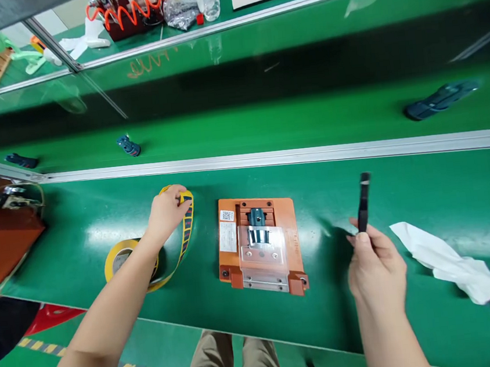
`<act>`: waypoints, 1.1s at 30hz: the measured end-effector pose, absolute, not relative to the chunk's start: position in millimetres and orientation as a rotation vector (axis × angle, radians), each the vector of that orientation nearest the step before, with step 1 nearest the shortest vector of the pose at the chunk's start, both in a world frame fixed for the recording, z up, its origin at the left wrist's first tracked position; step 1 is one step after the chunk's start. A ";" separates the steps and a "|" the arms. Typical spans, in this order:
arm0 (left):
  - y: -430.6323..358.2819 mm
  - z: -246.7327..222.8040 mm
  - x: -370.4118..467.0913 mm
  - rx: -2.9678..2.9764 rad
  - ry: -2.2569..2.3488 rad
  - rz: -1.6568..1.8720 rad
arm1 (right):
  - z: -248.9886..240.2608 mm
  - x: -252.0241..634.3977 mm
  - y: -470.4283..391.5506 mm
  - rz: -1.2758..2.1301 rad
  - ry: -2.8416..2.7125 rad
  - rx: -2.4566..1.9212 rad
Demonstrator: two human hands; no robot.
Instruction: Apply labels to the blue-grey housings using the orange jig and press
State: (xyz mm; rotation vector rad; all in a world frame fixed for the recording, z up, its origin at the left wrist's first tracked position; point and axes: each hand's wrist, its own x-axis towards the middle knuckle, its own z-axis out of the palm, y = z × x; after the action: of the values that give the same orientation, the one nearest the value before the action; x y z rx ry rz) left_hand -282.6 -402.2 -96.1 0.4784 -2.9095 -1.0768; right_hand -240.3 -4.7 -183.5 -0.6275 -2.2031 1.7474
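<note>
My left hand (168, 210) pinches the loose end of a yellow label strip (187, 227) with dark labels on it. The strip curves down to its roll (115, 260), which lies on the green bench partly behind my forearm. My right hand (376, 263) is closed around slim black tweezers (363, 203), held upright above the bench; their lower part is hidden by the fingers. Between my hands lies an orange fixture (228, 267) with a clear plastic cover (263, 263). A dark blue plastic part (256, 217) sits in it, a shiny label-like band across it.
A crumpled white cloth (449, 258) lies right of my right hand. Behind the bench rail (268, 159), dark blue parts (440, 100) rest on a green surface. An orange machine (3, 241) stands at the left. A shelf with a coiled orange hose (133, 11) is above.
</note>
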 end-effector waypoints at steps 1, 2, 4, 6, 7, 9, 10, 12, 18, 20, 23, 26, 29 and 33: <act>-402.4 -91.5 -275.7 0.505 -2.832 -1.233 | -173.6 -240.7 -10.6 1.981 -2.045 -0.670; -402.0 -86.6 -267.7 0.526 -2.751 -1.368 | -163.3 -241.4 -16.9 2.164 -1.919 -0.679; -399.2 -77.8 -251.2 0.569 -2.603 -1.549 | -143.8 -243.4 -30.9 2.353 -1.842 -0.615; -394.5 -72.4 -237.0 0.615 -2.494 -1.635 | -128.1 -245.4 -46.8 2.421 -1.877 -0.491; -391.9 -71.5 -231.1 0.641 -2.458 -1.656 | -122.1 -246.3 -55.6 2.460 -1.894 -0.424; -387.2 -72.8 -220.7 0.718 -2.412 -1.635 | -112.9 -248.2 -74.9 2.575 -1.888 -0.319; -385.3 -74.5 -215.8 0.762 -2.402 -1.591 | -109.1 -249.4 -85.4 2.645 -1.878 -0.282; -381.8 -78.0 -206.1 0.826 -2.392 -1.478 | -101.9 -252.3 -107.3 2.780 -1.874 -0.218; -372.3 -79.0 -184.4 0.814 -2.391 -1.402 | -85.7 -267.7 -165.7 2.931 -1.945 0.059; -370.7 -78.3 -182.0 0.806 -2.379 -1.417 | -85.0 -273.5 -177.3 2.962 -1.966 0.094; -369.4 -79.2 -180.5 0.779 -2.374 -1.435 | -86.5 -279.9 -186.4 2.985 -2.022 0.160; -367.0 -80.0 -178.7 0.743 -2.391 -1.410 | -87.1 -282.4 -189.7 2.967 -2.098 0.246; -364.7 -77.6 -178.8 0.701 -2.476 -1.334 | -85.6 -281.9 -188.5 2.939 -2.127 0.264; -367.6 -76.0 -195.2 0.643 -2.769 -1.022 | -83.3 -282.3 -171.5 2.820 -2.149 0.252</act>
State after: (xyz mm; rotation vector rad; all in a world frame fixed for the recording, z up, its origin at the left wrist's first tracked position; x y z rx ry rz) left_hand -195.2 -367.6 -76.0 0.6433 -2.7687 -1.0224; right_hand -282.3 -171.5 -83.3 0.2520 -2.1492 2.8196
